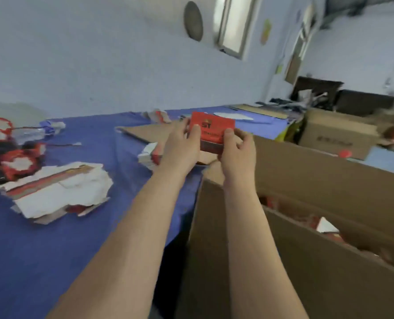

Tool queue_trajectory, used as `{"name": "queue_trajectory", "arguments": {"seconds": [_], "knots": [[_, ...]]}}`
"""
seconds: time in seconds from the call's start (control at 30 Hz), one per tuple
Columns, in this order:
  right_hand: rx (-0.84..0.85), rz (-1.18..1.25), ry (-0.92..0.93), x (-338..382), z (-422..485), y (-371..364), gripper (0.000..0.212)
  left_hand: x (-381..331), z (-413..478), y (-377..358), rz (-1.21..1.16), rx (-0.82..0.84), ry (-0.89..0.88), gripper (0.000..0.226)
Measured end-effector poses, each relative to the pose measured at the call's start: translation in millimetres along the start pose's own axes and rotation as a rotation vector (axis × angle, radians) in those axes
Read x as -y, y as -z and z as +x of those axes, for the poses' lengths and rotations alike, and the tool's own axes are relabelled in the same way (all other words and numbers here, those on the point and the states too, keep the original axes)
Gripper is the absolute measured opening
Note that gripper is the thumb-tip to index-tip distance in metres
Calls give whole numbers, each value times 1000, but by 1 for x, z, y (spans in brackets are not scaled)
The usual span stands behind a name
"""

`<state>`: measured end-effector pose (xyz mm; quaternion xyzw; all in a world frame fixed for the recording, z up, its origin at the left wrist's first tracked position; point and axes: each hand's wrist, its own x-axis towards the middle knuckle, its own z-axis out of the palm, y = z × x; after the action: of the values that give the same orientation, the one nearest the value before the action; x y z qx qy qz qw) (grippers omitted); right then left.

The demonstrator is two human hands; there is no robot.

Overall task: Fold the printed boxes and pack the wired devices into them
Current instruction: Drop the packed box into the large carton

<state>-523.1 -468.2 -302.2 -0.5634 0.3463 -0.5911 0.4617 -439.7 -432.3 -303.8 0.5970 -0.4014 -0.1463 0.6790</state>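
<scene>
Both arms are out, bare to the elbow: the left forearm is angled in toward the fingers, the right forearm is run almost straight ahead, and both wrists are held level. The left hand is shown from the back, thumb laid flat on the near face of the red printed box, fingers hooked round the edge beyond that thumb. The right hand is set just beside it, thumb pressed on the same face, fingers curled round the opposite edge. A gap is left between the two thumbs.
</scene>
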Motion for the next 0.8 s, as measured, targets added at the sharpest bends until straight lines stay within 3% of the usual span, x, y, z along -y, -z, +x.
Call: {"name": "queue_trajectory", "arguments": {"seconds": [0.13, 0.2, 0.27, 0.33, 0.4, 0.5, 0.63, 0.7, 0.8], "knots": [[-348, -554, -61, 10, 40, 129, 47, -23, -34, -135, 160, 559, 47, 30], [-459, -650, -19, 11, 38, 154, 51, -27, -54, -164, 52, 653, 77, 28], [-459, -535, 153, 8, 29, 147, 46, -27, -59, -163, -124, 545, 61, 29], [-355, -305, 259, 3, 16, 114, 36, -21, -49, -135, -174, 344, 9, 28], [-169, -113, 258, -7, 3, 66, 25, -3, -28, -89, -143, 92, -7, 28], [209, 2, 97, -37, -21, -20, 24, 37, 1, 10, 6, -278, 73, 28], [653, -314, -72, -94, -59, -124, 23, 95, 7, 140, 411, -544, 274, 41], [744, -432, -120, -116, -73, -158, 34, 116, 4, 181, 604, -549, 383, 44], [730, -554, -18, -134, -82, -200, 40, 138, 0, 221, 802, -526, 522, 45]]}}
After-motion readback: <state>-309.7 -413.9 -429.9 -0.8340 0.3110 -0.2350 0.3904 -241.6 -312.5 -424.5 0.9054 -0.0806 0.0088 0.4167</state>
